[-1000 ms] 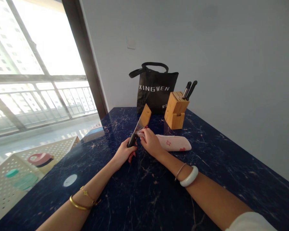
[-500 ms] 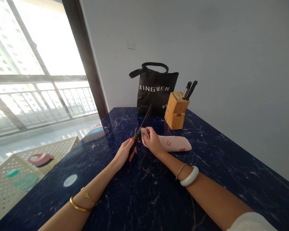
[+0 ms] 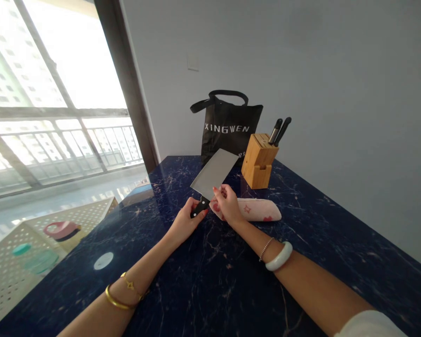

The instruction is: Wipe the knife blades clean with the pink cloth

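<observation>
Cleaver (image 3: 215, 171) has swung from edge-on to broad face showing, held over the dark table (image 3: 203, 281). Left hand (image 3: 185, 219) clamped round its black handle (image 3: 200, 206); right hand (image 3: 229, 206) at blade's heel, cannot tell whether gripping. Rolled pink cloth (image 3: 261, 210) just beside.

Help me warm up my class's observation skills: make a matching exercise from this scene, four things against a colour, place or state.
Things:
1. cleaver
2. knife block
3. tote bag
4. cloth

Descriptions:
A. black with white lettering
B. held by its handle in the left hand
C. pinkish with red markings
D. wooden, two dark handles sticking out

Pairs: 1-B, 2-D, 3-A, 4-C
</observation>
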### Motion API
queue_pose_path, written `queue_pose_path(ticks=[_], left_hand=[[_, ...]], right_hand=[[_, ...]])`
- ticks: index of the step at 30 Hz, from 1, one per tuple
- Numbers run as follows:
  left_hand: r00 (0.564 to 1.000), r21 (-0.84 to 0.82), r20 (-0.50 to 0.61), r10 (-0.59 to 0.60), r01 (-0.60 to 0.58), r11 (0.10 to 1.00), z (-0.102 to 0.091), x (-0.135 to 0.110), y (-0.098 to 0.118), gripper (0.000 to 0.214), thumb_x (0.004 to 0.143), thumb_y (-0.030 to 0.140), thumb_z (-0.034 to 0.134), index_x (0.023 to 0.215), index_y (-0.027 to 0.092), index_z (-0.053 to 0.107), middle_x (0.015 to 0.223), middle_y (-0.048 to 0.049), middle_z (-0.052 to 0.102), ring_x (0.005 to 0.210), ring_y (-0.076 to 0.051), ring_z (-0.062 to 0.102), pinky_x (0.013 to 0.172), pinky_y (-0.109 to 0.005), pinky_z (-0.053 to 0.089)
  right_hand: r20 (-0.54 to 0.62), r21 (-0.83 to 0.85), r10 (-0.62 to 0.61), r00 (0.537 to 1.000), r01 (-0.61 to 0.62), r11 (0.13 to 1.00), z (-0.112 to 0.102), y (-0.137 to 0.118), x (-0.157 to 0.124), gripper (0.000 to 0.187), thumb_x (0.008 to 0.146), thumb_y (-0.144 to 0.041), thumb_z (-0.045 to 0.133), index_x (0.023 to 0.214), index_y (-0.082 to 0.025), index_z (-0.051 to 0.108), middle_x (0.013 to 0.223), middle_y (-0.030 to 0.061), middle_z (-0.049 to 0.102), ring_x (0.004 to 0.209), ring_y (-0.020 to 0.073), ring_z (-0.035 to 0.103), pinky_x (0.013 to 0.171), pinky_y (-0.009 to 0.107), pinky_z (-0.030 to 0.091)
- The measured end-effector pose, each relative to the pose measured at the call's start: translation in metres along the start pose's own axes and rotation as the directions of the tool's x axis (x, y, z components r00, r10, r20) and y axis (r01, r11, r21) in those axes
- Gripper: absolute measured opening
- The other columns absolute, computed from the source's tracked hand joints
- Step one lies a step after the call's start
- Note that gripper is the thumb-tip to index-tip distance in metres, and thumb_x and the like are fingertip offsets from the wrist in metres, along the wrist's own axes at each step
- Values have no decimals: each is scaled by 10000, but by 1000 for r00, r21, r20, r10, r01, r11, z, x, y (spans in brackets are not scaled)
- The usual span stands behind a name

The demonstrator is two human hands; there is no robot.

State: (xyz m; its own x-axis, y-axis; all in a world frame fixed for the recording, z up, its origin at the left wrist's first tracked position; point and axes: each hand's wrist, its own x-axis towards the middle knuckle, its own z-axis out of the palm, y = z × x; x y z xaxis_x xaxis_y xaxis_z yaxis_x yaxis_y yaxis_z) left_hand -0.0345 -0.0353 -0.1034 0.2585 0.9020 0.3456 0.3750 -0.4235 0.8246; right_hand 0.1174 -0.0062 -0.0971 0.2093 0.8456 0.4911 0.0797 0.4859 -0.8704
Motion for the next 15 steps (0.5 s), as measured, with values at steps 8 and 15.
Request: queue_pose_path(ticks=[8,15], left_hand=[[950,-258,282,-133,208,944,-1,-4,22,357,680,426,631,883,171,486,657,40,523,521,-106,542,484,-231,457],[915,-568,394,-90,320,758,12,-16,33,432,729,431,587,1035,186,406,816,-29,615,622,-162,637,626,-335,527]], right_hand=[[50,59,-55,997,52,997,0,-16,-2,207,800,-392,467,779,-186,476,599,-38,477,525,101,444,501,217,360],[129,-46,-130,983,137,989,0,-28,-5,241,819,-404,445,746,-183,508,620,-24,512,562,100,472,533,212,377]])
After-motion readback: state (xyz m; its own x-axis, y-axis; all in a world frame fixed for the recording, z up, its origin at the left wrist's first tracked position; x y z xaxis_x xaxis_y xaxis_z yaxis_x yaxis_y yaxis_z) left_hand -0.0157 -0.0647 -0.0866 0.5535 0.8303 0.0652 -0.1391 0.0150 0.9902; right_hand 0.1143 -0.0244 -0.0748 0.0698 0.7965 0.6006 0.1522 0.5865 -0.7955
